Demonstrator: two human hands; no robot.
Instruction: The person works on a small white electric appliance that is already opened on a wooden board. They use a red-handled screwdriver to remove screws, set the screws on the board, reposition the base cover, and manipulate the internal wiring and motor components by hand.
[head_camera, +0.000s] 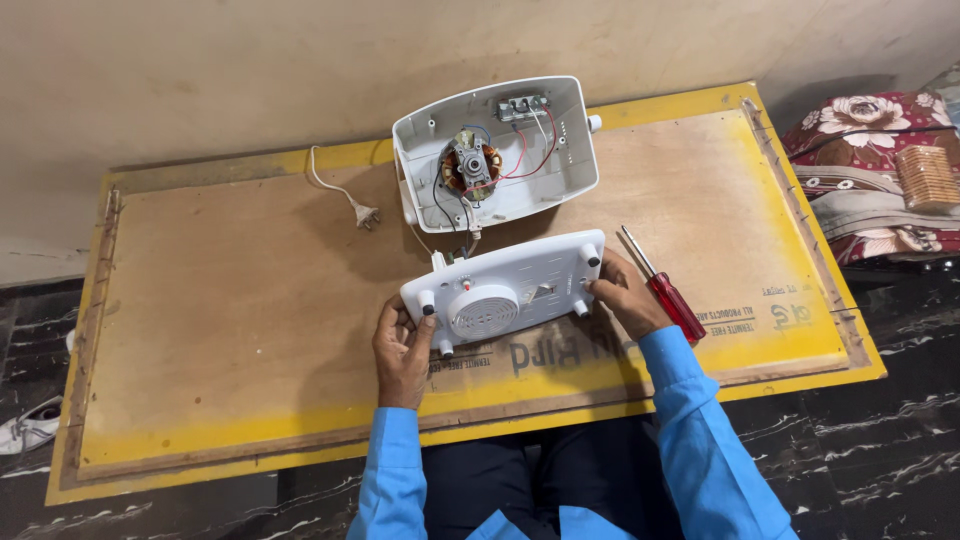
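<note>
Showing a person seated at a low wooden board (250, 300) with a yellow border, seen from above. At the far lower left of the frame, a white shoe (28, 428) lies on the dark marbled floor (880, 470). On the board, left of centre, a white power cord (335, 190) ends in a two-pin plug (366, 215) that lies flat on the wood. Below centre, the left hand (402, 350) curls its fingers around the left end of a white plastic base plate (505, 290), thumb on top near a rubber foot; the grip is closed on the plate's edge. The base plate lies at the centre of the frame, slightly tilted, with a round vent grille and small feet at its corners. Just above it, in the upper centre, the white open housing (497, 150) rests with its inside upward, exposing a motor (471, 168) with copper windings, red, blue and black wires, and a small switch block. Wires run from the housing down to the base plate. The right hand (625, 295) holds the plate's right end, fingers closed on its edge. Just right of that hand lies a red-handled screwdriver (665, 290), untouched. At the upper right, floral bedding (870, 170) sits beside the board.
</note>
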